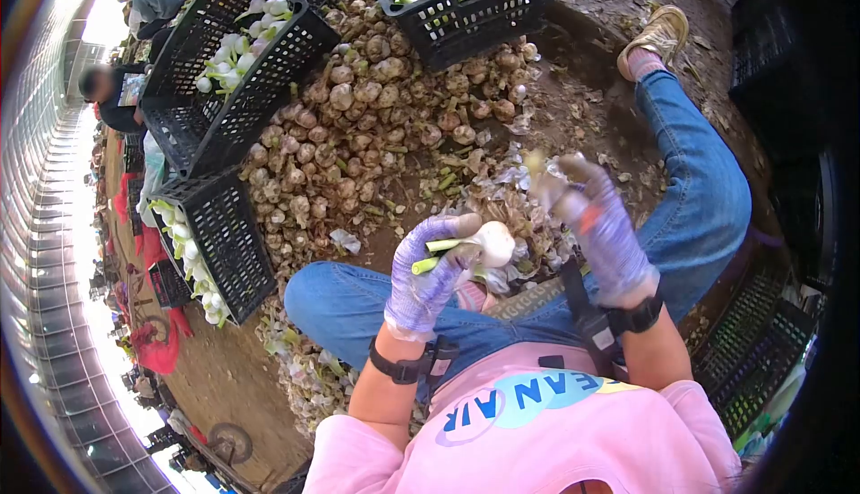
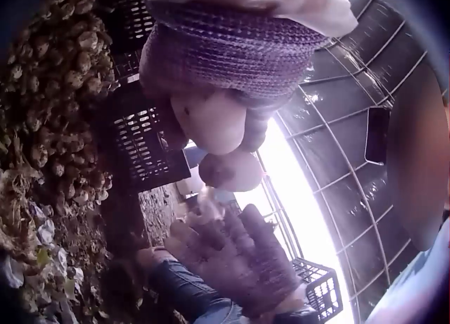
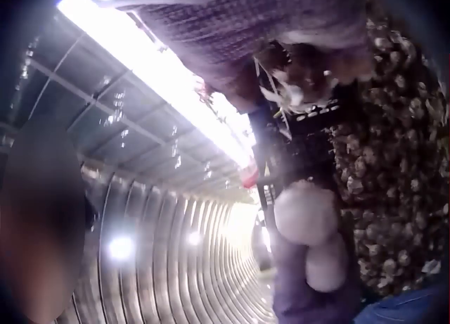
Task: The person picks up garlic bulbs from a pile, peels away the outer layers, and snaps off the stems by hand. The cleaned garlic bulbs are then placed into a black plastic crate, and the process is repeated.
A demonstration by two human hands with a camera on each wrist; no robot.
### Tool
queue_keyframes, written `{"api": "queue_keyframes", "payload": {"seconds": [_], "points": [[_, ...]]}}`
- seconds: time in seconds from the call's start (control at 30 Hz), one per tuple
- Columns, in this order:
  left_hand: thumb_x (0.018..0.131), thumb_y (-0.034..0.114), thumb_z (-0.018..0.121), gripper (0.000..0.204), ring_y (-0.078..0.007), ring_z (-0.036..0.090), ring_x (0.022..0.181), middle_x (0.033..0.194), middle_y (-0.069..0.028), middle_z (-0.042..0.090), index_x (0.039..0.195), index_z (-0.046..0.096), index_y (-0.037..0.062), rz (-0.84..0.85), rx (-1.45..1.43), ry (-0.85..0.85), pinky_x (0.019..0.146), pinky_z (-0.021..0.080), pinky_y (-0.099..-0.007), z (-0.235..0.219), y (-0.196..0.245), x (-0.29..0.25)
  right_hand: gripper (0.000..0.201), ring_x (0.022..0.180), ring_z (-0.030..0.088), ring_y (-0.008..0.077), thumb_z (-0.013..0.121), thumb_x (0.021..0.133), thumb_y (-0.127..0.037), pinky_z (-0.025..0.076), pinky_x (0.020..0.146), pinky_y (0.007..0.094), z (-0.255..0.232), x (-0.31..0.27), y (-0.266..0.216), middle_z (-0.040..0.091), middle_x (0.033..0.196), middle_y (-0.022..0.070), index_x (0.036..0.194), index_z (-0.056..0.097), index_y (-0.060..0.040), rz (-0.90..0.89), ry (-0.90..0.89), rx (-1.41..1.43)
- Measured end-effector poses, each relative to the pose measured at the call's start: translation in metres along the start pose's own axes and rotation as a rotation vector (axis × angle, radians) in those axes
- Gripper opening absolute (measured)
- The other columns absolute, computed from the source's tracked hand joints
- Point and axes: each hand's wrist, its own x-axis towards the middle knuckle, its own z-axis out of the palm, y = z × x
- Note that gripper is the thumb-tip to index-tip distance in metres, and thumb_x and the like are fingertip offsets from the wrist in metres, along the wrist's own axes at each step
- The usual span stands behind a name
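My left hand (image 1: pixel 425 274), in a purple knit glove under a clear plastic one, grips a white garlic bulb (image 1: pixel 495 245) by its cut green stem (image 1: pixel 428 266). The bulb points toward my right hand; in the right wrist view the pale round bulb (image 3: pixel 306 213) shows beyond the right fingers. My right hand (image 1: pixel 605 234), gloved the same way, is blurred by motion and stands a little apart from the bulb. Its fingers are curled, with thin pale shreds of garlic skin (image 3: pixel 287 93) pinched at the tips.
A wide heap of unpeeled garlic (image 1: pixel 358 100) covers the ground ahead, with loose skins (image 1: pixel 511 194) closer in. Black crates (image 1: pixel 475 19) of white bulbs stand behind it, and another crate (image 1: pixel 228 243) at left. My bent legs (image 1: pixel 690 189) flank the work area. Other people sit far left.
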Motion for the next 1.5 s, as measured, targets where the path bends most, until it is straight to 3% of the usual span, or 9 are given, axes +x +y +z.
{"api": "queue_keyframes", "payload": {"seconds": [0.27, 0.47, 0.83, 0.9, 1.03, 1.27, 1.4, 1.47, 1.5], "points": [[0.070, 0.007, 0.072, 0.029, -0.0213, 0.063, 0.080, 0.089, -0.0086, 0.065, 0.097, 0.063, 0.0087, 0.601, 0.817, -0.149, 0.070, 0.050, -0.0297, 0.020, 0.022, 0.004, 0.028, 0.090, 0.059, 0.0318, 0.072, 0.067, -0.011, 0.048, 0.079, 0.0366, 0.018, -0.022, 0.003, 0.061, 0.097, 0.0173, 0.092, 0.063, -0.0010, -0.385, -0.145, -0.974], [0.064, 0.003, 0.072, 0.033, -0.0235, 0.062, 0.077, 0.091, -0.0067, 0.065, 0.094, 0.064, 0.0119, 0.707, 1.050, -0.187, 0.067, 0.050, -0.0315, 0.021, 0.017, 0.003, 0.021, 0.085, 0.058, 0.0335, 0.069, 0.067, -0.009, 0.047, 0.075, 0.0385, 0.015, -0.021, 0.016, 0.061, 0.090, 0.0157, 0.085, 0.062, -0.0018, -0.436, -0.161, -1.027], [0.077, 0.014, 0.071, 0.035, -0.0196, 0.063, 0.079, 0.091, -0.0103, 0.062, 0.106, 0.057, 0.0009, -0.113, -0.295, 0.006, 0.069, 0.054, -0.0320, -0.005, -0.005, -0.001, 0.014, 0.089, 0.057, 0.0292, 0.063, 0.070, -0.005, 0.046, 0.078, 0.0373, -0.005, -0.008, 0.021, 0.058, 0.098, 0.0143, 0.083, 0.062, -0.0013, -0.112, -0.398, -0.722], [0.075, 0.028, 0.073, 0.050, -0.0245, 0.061, 0.086, 0.103, -0.0114, 0.059, 0.114, 0.052, 0.0040, -0.175, -0.573, 0.096, 0.074, 0.055, -0.0354, -0.007, -0.019, 0.005, 0.011, 0.097, 0.057, 0.0278, 0.062, 0.076, -0.007, 0.048, 0.082, 0.0348, -0.001, -0.014, 0.009, 0.055, 0.111, 0.0148, 0.086, 0.061, -0.0020, 0.191, -0.524, -0.129], [0.081, 0.027, 0.065, 0.038, -0.0255, 0.059, 0.097, 0.109, -0.0094, 0.058, 0.113, 0.054, 0.0104, -0.236, -0.703, 0.232, 0.076, 0.055, -0.0371, -0.010, -0.051, 0.020, 0.014, 0.108, 0.054, 0.0260, 0.060, 0.085, -0.010, 0.049, 0.087, 0.0301, 0.019, -0.005, -0.006, 0.052, 0.118, 0.0158, 0.097, 0.059, -0.0030, -0.042, -0.254, 0.573], [0.086, 0.028, 0.058, 0.028, -0.0309, 0.059, 0.096, 0.111, -0.0117, 0.057, 0.109, 0.055, 0.0112, -0.334, -0.708, 0.357, 0.073, 0.056, -0.0435, -0.017, -0.033, 0.041, 0.036, 0.102, 0.053, 0.0153, 0.062, 0.081, -0.006, 0.042, 0.090, 0.0287, 0.002, 0.010, 0.020, 0.057, 0.108, 0.0080, 0.115, 0.050, -0.0019, 0.057, -0.225, -0.502], [0.077, 0.017, 0.063, 0.021, -0.0297, 0.061, 0.081, 0.102, -0.0186, 0.055, 0.095, 0.058, 0.0074, -0.153, -0.629, 0.494, 0.064, 0.060, -0.0348, -0.042, 0.037, 0.090, 0.041, 0.104, 0.053, 0.0165, 0.062, 0.081, -0.006, 0.041, 0.093, 0.0306, -0.001, 0.009, 0.040, 0.056, 0.111, 0.0083, 0.119, 0.049, -0.0014, 0.206, -0.189, -0.293], [0.078, 0.031, 0.063, 0.039, -0.0330, 0.060, 0.092, 0.096, -0.0191, 0.058, 0.102, 0.053, 0.0024, 0.258, -0.818, 0.155, 0.083, 0.054, -0.0446, -0.119, 0.077, 0.133, 0.041, 0.105, 0.053, 0.0168, 0.062, 0.081, -0.006, 0.041, 0.094, 0.0310, -0.005, 0.011, 0.045, 0.056, 0.112, 0.0085, 0.120, 0.049, -0.0015, 0.230, -0.204, -0.336], [0.079, 0.043, 0.061, 0.051, -0.0369, 0.055, 0.092, 0.108, -0.0269, 0.050, 0.097, 0.056, -0.0039, 0.557, -0.743, 0.426, 0.085, 0.052, -0.0472, -0.089, 0.142, 0.133, 0.041, 0.104, 0.053, 0.0165, 0.062, 0.082, -0.006, 0.042, 0.093, 0.0309, -0.006, 0.015, 0.049, 0.056, 0.113, 0.0085, 0.120, 0.049, -0.0015, 0.262, -0.212, -0.289]]}}
